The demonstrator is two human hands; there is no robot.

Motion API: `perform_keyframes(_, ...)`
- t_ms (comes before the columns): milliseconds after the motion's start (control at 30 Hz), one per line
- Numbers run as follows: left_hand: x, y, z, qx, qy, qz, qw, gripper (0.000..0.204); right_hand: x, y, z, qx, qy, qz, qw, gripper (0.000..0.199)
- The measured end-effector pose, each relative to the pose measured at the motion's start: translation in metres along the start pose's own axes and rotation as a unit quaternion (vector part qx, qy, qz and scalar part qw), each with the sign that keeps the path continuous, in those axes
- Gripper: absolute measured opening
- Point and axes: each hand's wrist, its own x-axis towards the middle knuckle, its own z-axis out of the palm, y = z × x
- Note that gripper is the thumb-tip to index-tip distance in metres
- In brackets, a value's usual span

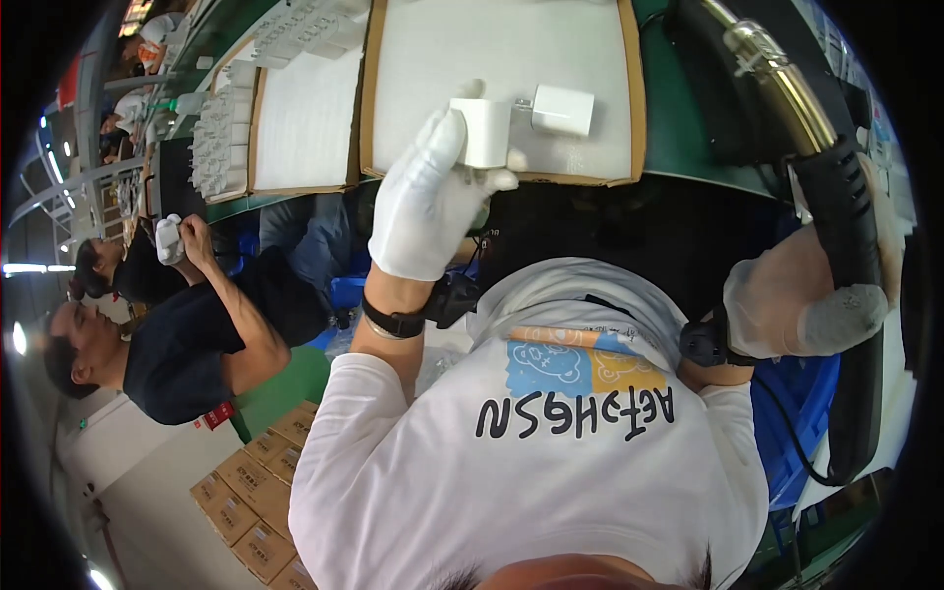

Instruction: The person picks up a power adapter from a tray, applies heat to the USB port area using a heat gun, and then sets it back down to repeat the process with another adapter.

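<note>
My left hand (423, 211), in a white glove, is closed on a white power adapter (484, 135) and holds it above the near edge of a shallow cardboard tray (442, 39) lined with white foam. Just right of it, a second white adapter (562, 110) lies on its side on the foam, metal prongs pointing left. At the far right, my gloved right hand (782, 300) is wrapped round the black handle of a hot-air gun (777, 84). The gun's metal barrel points away, up and to the left.
Left of my tray stands another foam-lined tray (305, 128), with rows of white adapters (218, 143) beside it. A co-worker (211, 324) sits at the left, hands raised near the bench. Brown cartons (246, 492) are stacked lower left; a blue bin (801, 423) is at my right.
</note>
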Motion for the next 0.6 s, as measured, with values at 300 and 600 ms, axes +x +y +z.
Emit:
perform_keyframes(300, 0.037, 0.102, -0.105, 0.532, 0.181, 0.199, 0.803, 0.033, 0.025, 0.006, 0.009, -0.079, 0.002, -0.044, 0.996, 0.044)
perform_keyframes(600, 0.118, 0.135, -0.172, 0.734, 0.232, 0.133, 0.624, 0.039, 0.025, 0.012, 0.014, -0.038, 0.007, -0.022, 0.999, 0.044)
